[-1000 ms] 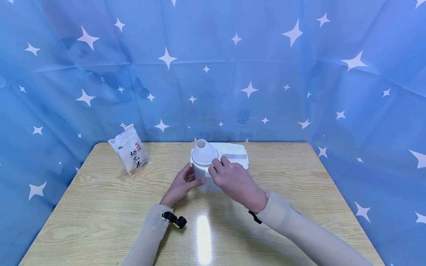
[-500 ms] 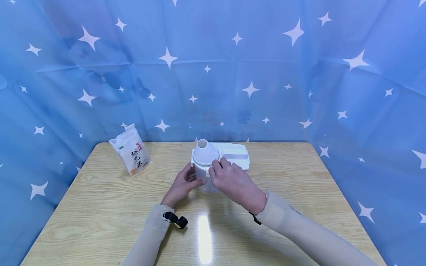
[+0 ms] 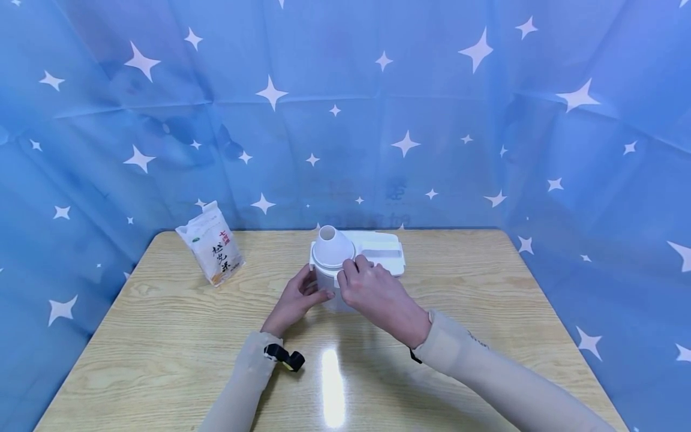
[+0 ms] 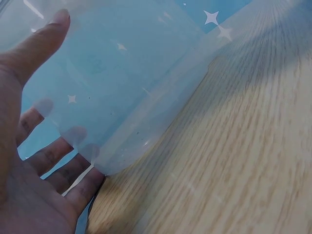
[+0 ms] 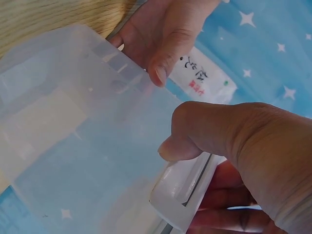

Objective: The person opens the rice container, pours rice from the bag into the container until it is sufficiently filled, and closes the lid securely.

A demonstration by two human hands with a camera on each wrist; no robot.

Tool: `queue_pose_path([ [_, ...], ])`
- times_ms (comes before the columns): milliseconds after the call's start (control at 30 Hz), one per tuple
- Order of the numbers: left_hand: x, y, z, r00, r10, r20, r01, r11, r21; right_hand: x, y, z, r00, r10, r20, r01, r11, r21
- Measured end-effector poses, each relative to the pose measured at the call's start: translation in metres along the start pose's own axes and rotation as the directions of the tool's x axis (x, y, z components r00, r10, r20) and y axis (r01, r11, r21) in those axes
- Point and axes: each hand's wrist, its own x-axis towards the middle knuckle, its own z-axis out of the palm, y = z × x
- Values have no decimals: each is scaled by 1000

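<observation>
Backdrop first: blue star-print curtain (image 3: 324, 60) behind, wood-grain table (image 3: 162, 336) in front – both same as a second ago, bar a slight camera drift. Clear container (image 5: 73, 122) is upright near the table's far edge, around the middle; no visible shift over the last second. Its white lid (image 3: 372, 239) is on, recessed slot on the right part. Printed white bag (image 3: 213, 246) sits untouched, well off to the left of the container. Right hand (image 3: 380, 294) is at the lid's near edge, same spot as before: thumb and curled fingers pinching the rim around a clip, fingers on the far side partly hidden. Left hand (image 3: 296, 297) is cupped round the container's left side, thumb on the near face, fingers round the corner – also unmoved, reads as a brace. White cone spout (image 3: 332, 249) stands over the lid's left part, open end up, no change. Smallest bit is the clip (image 5: 178, 195), right thumb tip at it. Net: a hold, no visible progress in this window; I'd judge the work is at that clip. Can't tell if it's latched, or how hard the thumb presses.
</observation>
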Motion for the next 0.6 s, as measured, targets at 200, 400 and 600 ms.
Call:
queue_pose_path([
  [200, 0, 1, 1, 1000, 3, 1, -3, 1000, -5, 0, 0, 0, 1000, 6, 10, -6, 1000, -2],
  [400, 0, 1, 1, 1000, 7, 0, -7, 1000, -9, -1, -1, -2, 1000, 9, 12, -9, 1000, -1],
  [600, 1, 1, 1, 1000, 5, -1, -5, 1000, -10, 0, -1, -3, 1000, 12, 19, -12, 1000, -1],
])
